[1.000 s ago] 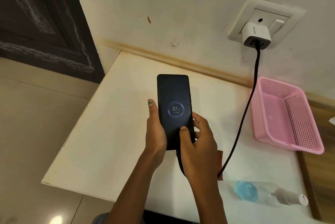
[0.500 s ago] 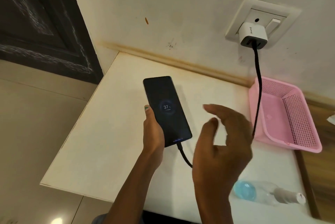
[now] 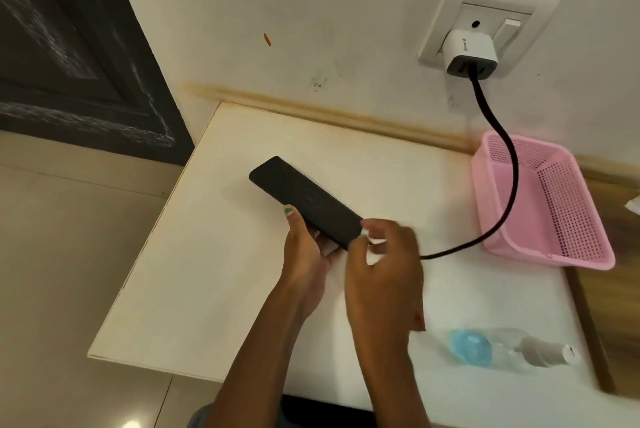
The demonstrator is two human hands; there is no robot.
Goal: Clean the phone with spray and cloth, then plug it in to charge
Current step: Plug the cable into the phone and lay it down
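left hand [image 3: 304,254] grips the phone [image 3: 304,202] by its near end, low over the middle of the desk [image 3: 214,272]; its long axis runs from that grip away toward the desk's far left corner; right hand [image 3: 384,261] sits at the phone's near end, fingers curled where the black cable [image 3: 498,137] arrives, though blur hides whether it pinches the plug; spray bottle [image 3: 502,351] lies by the near right edge.

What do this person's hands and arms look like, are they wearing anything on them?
Both forearms are bare, with no sleeves, gloves or watch visible. The left hand has green polish on its thumbnail. The right hand is blurred; no rings can be made out.
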